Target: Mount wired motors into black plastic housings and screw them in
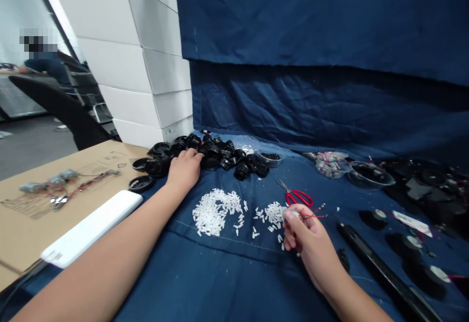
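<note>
And there was the left hand [185,169], stretched forward to the heap of black plastic parts [212,153], its fingers curled down over the near left of the pile! Whether they had closed on anything, I could not tell. Over on the right, the right hand [306,229] had a small wired part [295,213] pinched between thumb and fingers, mostly hidden by them, with thin red wires [315,216] poking out to the right. That hand was up beside the smaller pile of white pieces [274,213], while the larger pile of white pieces [210,214] lay between the 2 hands on the blue cloth [220,273].

Just beyond the right hand sat the red-handled scissors [299,198], blades open and pointing away to the left! Behind them, 3 clear bowls [351,180] held small parts, and a long black tool [384,266] slanted across the cloth to the right. Out left, a long white object [93,226] lay partly over the cardboard [22,229], near some wired parts [54,185], and white boxes [110,63] rose in a stack behind. In the background, a person [47,65] leaned at a table!
</note>
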Tool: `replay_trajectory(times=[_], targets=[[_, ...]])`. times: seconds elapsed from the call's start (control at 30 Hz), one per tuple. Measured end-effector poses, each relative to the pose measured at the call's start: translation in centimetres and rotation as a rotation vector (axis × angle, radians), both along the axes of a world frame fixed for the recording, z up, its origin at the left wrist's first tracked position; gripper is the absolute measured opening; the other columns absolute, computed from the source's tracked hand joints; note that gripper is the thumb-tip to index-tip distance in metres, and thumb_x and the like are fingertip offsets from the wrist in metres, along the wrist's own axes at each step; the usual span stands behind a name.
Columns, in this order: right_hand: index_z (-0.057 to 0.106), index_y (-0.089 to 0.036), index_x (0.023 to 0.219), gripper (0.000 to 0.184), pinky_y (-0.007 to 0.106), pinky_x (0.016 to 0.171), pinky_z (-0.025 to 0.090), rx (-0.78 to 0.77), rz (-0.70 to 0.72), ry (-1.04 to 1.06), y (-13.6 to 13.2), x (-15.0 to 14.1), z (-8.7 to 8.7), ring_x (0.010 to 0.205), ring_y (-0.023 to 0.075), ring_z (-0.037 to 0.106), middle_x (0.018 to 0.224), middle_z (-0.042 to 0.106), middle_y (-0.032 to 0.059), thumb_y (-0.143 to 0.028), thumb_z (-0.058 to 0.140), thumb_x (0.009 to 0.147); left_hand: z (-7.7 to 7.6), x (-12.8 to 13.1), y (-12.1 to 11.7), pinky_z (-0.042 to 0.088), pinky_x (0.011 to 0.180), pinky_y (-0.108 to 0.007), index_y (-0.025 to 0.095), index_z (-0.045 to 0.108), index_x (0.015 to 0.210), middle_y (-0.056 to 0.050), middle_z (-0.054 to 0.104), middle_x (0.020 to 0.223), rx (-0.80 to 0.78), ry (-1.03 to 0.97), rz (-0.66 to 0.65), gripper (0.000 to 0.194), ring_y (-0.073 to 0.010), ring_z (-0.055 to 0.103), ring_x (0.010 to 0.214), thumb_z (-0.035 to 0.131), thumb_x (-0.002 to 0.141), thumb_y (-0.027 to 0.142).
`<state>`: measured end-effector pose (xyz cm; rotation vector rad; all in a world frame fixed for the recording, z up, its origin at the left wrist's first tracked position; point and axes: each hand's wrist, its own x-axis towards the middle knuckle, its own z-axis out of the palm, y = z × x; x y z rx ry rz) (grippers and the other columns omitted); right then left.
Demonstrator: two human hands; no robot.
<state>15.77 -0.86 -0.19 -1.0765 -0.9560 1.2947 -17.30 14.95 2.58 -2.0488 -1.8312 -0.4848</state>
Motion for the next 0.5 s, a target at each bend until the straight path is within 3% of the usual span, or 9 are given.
replay_trajectory(times=[0.2, 0.3, 0.4, 0.5], targets=[[0.061, -0.021, 0.109, 0.052, 0.026, 0.052, 0.052, -0.037, 0.042, 0.113, -0.1, 0.4, 1.3, 0.053, 0.0086, 0.050, 0.088, 0.068, 0.0013, -0.055, 0.087, 0.080, 2.5, -0.6, -0.6, 0.054, 0.094, -0.046, 0.015, 0.070, 0.111, -0.007, 0.069, 0.106, 0.256, -0.011, -0.133, 0.023, -0.0257, 0.064, 0.102, 0.056, 0.106, 0.033], [0.062, -0.021, 0.106, 0.049, 0.026, 0.052, 0.052, -0.022, 0.025, 0.154, 0.3, 0.8, 1.6, 0.053, 0.0091, 0.051, 0.088, 0.068, 0.0013, -0.054, 0.086, 0.080, 3.7, 1.0, -1.8, 0.055, 0.093, -0.043, 0.015, 0.067, 0.113, -0.007, 0.068, 0.108, 0.459, -0.066, -0.284, 0.022, -0.0252, 0.063, 0.102, 0.053, 0.106, 0.030], [0.063, -0.020, 0.100, 0.043, 0.025, 0.052, 0.052, 0.007, 0.010, 0.181, 0.8, 1.5, 1.7, 0.054, 0.0087, 0.051, 0.089, 0.068, 0.0009, -0.052, 0.085, 0.081, 3.5, 4.6, -4.8, 0.057, 0.098, -0.044, 0.016, 0.063, 0.119, -0.009, 0.068, 0.114, 0.573, -0.089, -0.541, 0.019, -0.0256, 0.064, 0.109, 0.063, 0.101, 0.023], [0.062, -0.021, 0.097, 0.038, 0.023, 0.051, 0.049, 0.038, -0.005, 0.200, 1.2, 2.2, 1.9, 0.054, 0.0086, 0.049, 0.080, 0.062, -0.0032, -0.048, 0.084, 0.082, 2.1, 9.0, -9.3, 0.059, 0.089, -0.033, 0.024, 0.063, 0.116, 0.000, 0.071, 0.102, 0.524, -0.022, -0.948, 0.015, -0.0171, 0.068, 0.097, 0.065, 0.101, 0.023]])
